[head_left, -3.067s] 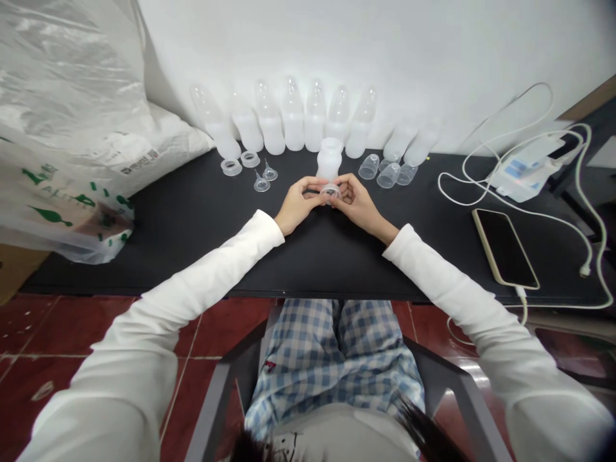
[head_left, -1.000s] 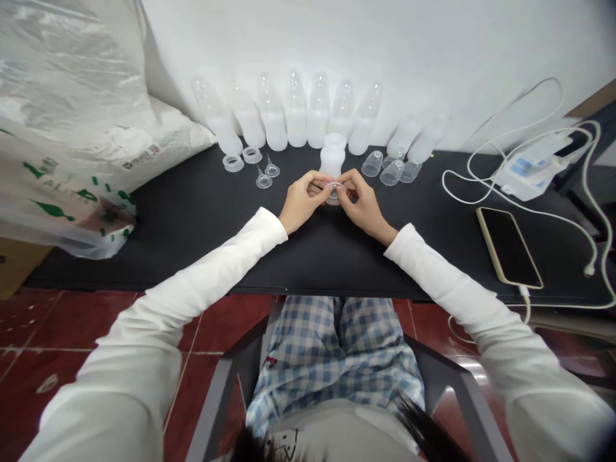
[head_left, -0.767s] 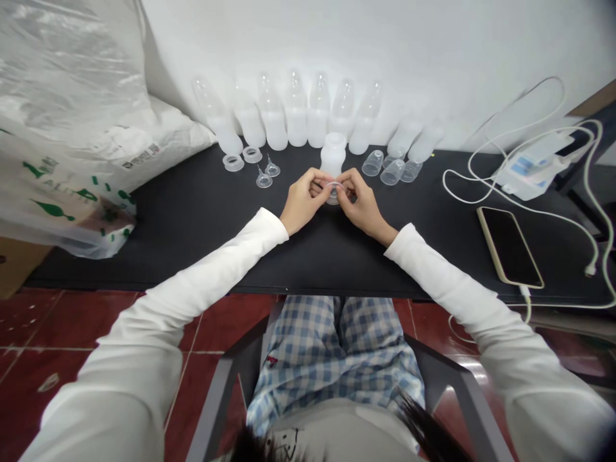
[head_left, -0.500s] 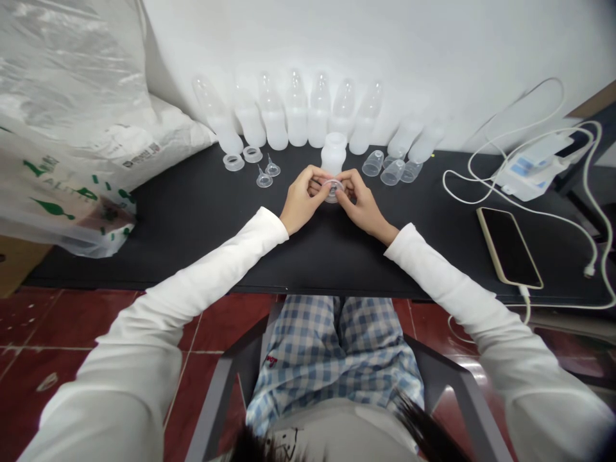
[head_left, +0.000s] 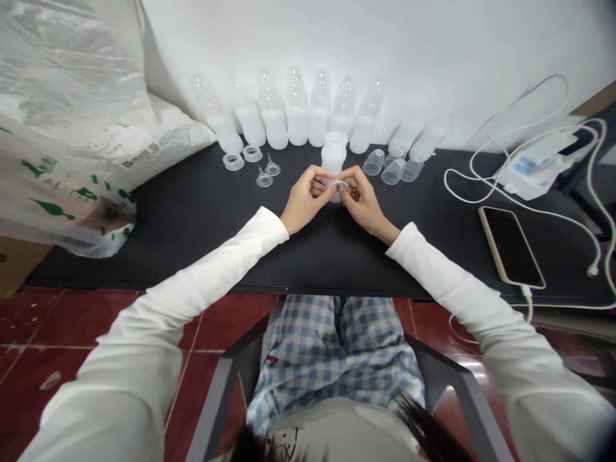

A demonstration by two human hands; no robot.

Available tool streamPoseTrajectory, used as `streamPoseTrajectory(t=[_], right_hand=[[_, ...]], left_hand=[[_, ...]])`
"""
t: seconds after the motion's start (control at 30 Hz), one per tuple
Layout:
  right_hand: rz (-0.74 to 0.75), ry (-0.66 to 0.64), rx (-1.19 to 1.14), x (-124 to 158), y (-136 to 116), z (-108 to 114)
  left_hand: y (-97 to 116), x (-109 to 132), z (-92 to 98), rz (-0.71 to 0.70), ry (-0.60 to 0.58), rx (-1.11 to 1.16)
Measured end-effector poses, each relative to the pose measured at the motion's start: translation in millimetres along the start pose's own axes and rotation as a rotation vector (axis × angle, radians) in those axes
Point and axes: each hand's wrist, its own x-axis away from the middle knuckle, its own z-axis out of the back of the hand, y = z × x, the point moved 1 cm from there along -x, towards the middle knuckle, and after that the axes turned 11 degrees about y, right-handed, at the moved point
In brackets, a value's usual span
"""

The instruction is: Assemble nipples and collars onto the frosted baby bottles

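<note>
Between the fingertips of my left hand (head_left: pixel 309 197) and my right hand (head_left: pixel 360 200) is a clear, round baby bottle collar (head_left: pixel 338 185). Something small and clear seems to sit inside it, though my fingers partly cover it. Both hands pinch the collar from opposite sides, low over the table. Just behind them stands an uncapped, milky-white baby bottle (head_left: pixel 333 154), upright. To the left lie two loose clear collars (head_left: pixel 233 162) and two clear bottle nipples (head_left: pixel 264 178), tips up. Right of the hands rest several clear bottle caps (head_left: pixel 394 171).
Along the wall stands a row of capped bottles (head_left: pixel 297 115), with two uncapped white bottles (head_left: pixel 426 144) at its right. A phone (head_left: pixel 513 247) with a cable and a white power strip (head_left: pixel 527 167) occupy the right side. Plastic bags (head_left: pixel 62 186) bulge over the left end of the black table (head_left: pixel 192 237).
The collar has tilted in my fingertips and shifted slightly right. My right hand has turned a little with it; the bottles and loose parts stay put.
</note>
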Motion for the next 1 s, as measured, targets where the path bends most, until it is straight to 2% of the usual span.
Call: streamPoseTrajectory(t=[0.17,0.33,0.47,1.0], right_hand=[[0.066,0.074,0.091,2,-2,-1],[0.042,0.007,0.084,1,-3,1],[0.026,-0.042,0.055,0,-2,3],[0.047,-0.006,0.009,2,4,-4]], left_hand=[[-8,-2,-0.9,0.086,0.007,0.039],[-13,-3,-2.0,0.202,-0.074,0.167],[-9,-3,-0.1,0.184,-0.088,0.215],[-3,-2,0.6,0.092,-0.078,0.193]])
